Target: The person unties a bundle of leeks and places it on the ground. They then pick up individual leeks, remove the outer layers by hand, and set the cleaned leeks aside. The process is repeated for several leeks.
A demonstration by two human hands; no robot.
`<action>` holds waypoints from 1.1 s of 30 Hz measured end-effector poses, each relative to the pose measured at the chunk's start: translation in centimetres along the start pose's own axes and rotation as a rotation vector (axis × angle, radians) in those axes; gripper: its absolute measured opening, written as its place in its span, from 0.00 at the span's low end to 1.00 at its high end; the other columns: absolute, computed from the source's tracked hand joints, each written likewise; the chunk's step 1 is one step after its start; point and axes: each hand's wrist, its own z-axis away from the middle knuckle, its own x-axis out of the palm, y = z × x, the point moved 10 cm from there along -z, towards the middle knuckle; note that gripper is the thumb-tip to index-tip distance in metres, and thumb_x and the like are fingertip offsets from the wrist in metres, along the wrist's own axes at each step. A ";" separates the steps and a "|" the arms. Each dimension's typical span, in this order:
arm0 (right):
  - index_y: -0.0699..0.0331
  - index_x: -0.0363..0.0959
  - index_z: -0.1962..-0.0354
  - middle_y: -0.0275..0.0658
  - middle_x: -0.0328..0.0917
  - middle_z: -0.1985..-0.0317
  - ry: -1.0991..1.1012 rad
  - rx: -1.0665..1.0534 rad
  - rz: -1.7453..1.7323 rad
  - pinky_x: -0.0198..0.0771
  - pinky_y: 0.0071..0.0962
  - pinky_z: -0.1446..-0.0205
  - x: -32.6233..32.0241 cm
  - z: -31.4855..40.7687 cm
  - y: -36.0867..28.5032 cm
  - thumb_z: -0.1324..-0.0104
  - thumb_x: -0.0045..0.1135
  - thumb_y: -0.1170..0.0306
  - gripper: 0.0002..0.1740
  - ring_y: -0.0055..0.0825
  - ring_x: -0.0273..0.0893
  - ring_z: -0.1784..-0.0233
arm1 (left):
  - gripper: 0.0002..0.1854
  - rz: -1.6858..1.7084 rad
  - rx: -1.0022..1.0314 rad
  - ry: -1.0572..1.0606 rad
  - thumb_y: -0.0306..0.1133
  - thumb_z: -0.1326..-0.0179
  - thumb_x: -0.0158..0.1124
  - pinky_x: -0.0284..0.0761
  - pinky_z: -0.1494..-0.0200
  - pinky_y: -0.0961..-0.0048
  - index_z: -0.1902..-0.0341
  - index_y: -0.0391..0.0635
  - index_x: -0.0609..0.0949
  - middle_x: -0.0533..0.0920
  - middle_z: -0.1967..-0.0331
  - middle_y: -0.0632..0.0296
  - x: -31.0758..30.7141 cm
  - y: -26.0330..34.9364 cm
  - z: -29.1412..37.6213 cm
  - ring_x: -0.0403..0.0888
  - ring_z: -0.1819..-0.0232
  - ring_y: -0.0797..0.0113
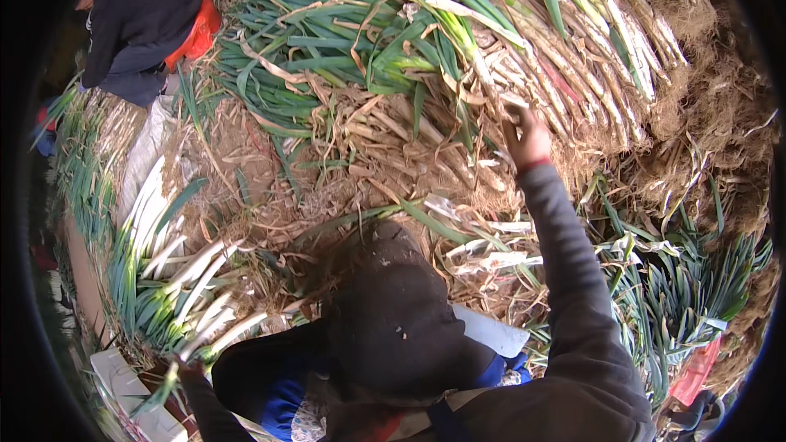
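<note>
My right hand (527,138) reaches out to the large heap of unpeeled leeks or large green onions (571,86), its bent fingers at one stalk near the root end; whether they grip it cannot be told. Low at the left, my left hand (189,369) is partly in shadow beside a green stalk (164,388), and how the fingers lie around it is hard to see. Just above that hand lie cleaned white-stemmed stalks (202,282), their green leaves pointing down and left. Dry brown leaves and roots cling to the heap's stalks.
A person (144,27) in dark clothes crouches at the upper left. A white box (132,396) stands at the lower left. Green leaves (669,294) and a red plastic bag (694,374) lie at the right. Soil and torn husks (270,196) cover the ground before me.
</note>
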 end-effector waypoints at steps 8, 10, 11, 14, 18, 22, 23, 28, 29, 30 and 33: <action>0.66 0.73 0.70 0.48 0.75 0.73 -0.050 0.122 0.115 0.70 0.37 0.63 7.0 -5.7 3.0 0.48 0.63 0.56 0.20 0.42 0.74 0.70 | 0.22 0.127 -0.606 -0.101 0.49 0.42 0.57 0.69 0.81 0.75 0.52 0.45 0.75 0.77 0.74 0.59 6.4 -4.7 4.0 0.72 0.83 0.67; 0.69 0.69 0.73 0.52 0.73 0.73 -0.105 0.108 -0.072 0.71 0.39 0.65 6.1 -3.2 1.0 0.49 0.62 0.61 0.18 0.43 0.74 0.70 | 0.18 0.139 -0.510 -0.185 0.47 0.42 0.57 0.53 0.95 0.75 0.61 0.43 0.76 0.77 0.80 0.58 10.2 4.2 4.4 0.66 0.94 0.71; 0.68 0.68 0.73 0.51 0.73 0.77 -0.101 0.128 -0.181 0.70 0.35 0.70 5.2 -1.5 0.0 0.48 0.60 0.64 0.16 0.39 0.74 0.76 | 0.16 0.166 -0.251 -0.342 0.43 0.41 0.56 0.56 0.95 0.77 0.61 0.41 0.75 0.76 0.81 0.57 13.1 11.3 4.7 0.65 0.95 0.71; 0.69 0.68 0.69 0.40 0.73 0.80 -0.335 0.376 -0.552 0.65 0.24 0.79 3.7 6.6 -3.1 0.44 0.55 0.72 0.09 0.22 0.70 0.81 | 0.11 -0.034 0.079 -0.777 0.33 0.38 0.54 0.66 0.90 0.77 0.60 0.37 0.75 0.76 0.77 0.59 20.9 26.5 10.0 0.73 0.83 0.73; 0.66 0.65 0.68 0.35 0.62 0.81 -0.574 0.245 -0.550 0.61 0.27 0.76 0.8 15.8 -11.6 0.51 0.63 0.74 0.15 0.22 0.61 0.80 | 0.11 -0.108 0.381 -1.302 0.32 0.40 0.58 0.73 0.62 0.76 0.59 0.37 0.79 0.78 0.72 0.64 27.6 37.6 23.0 0.76 0.68 0.75; 0.66 0.65 0.66 0.44 0.65 0.76 -0.539 0.111 -0.502 0.63 0.32 0.72 0.8 15.8 -16.0 0.51 0.66 0.69 0.19 0.40 0.66 0.75 | 0.25 0.347 0.257 -1.716 0.33 0.38 0.58 0.66 0.41 0.71 0.39 0.38 0.66 0.74 0.46 0.58 32.9 44.2 36.3 0.69 0.42 0.70; 0.66 0.65 0.66 0.44 0.65 0.75 -0.515 0.041 -0.503 0.64 0.32 0.72 1.1 14.8 -17.2 0.51 0.66 0.68 0.19 0.41 0.66 0.75 | 0.24 0.422 0.229 -1.624 0.35 0.37 0.57 0.67 0.42 0.68 0.41 0.39 0.67 0.75 0.48 0.58 34.3 45.8 36.6 0.71 0.44 0.69; 0.65 0.66 0.66 0.47 0.67 0.73 -0.547 -0.189 -0.467 0.65 0.35 0.69 2.0 10.2 -22.9 0.50 0.65 0.65 0.19 0.46 0.70 0.73 | 0.21 1.356 -0.366 -1.219 0.50 0.39 0.57 0.71 0.53 0.63 0.52 0.47 0.72 0.77 0.61 0.61 36.6 48.8 34.6 0.76 0.57 0.63; 0.67 0.66 0.67 0.47 0.67 0.73 -0.639 -0.144 -0.505 0.66 0.37 0.69 2.9 9.4 -23.6 0.48 0.64 0.63 0.20 0.48 0.70 0.72 | 0.24 1.429 -0.354 -1.164 0.53 0.41 0.58 0.71 0.56 0.64 0.52 0.47 0.72 0.76 0.65 0.62 36.5 49.0 34.0 0.75 0.61 0.64; 0.69 0.67 0.67 0.49 0.69 0.73 -0.695 -0.147 -0.520 0.66 0.37 0.68 3.5 8.7 -24.5 0.45 0.61 0.60 0.20 0.49 0.71 0.71 | 0.24 1.440 -0.355 -1.103 0.52 0.41 0.58 0.71 0.57 0.65 0.52 0.47 0.72 0.76 0.65 0.63 36.6 48.8 33.4 0.75 0.61 0.65; 0.68 0.72 0.67 0.51 0.73 0.74 -0.729 -0.036 -0.883 0.67 0.38 0.68 6.3 7.0 -26.3 0.38 0.53 0.58 0.18 0.48 0.72 0.72 | 0.24 1.462 -0.349 -0.919 0.52 0.42 0.59 0.70 0.58 0.67 0.51 0.47 0.71 0.74 0.63 0.65 36.2 47.9 32.3 0.73 0.62 0.68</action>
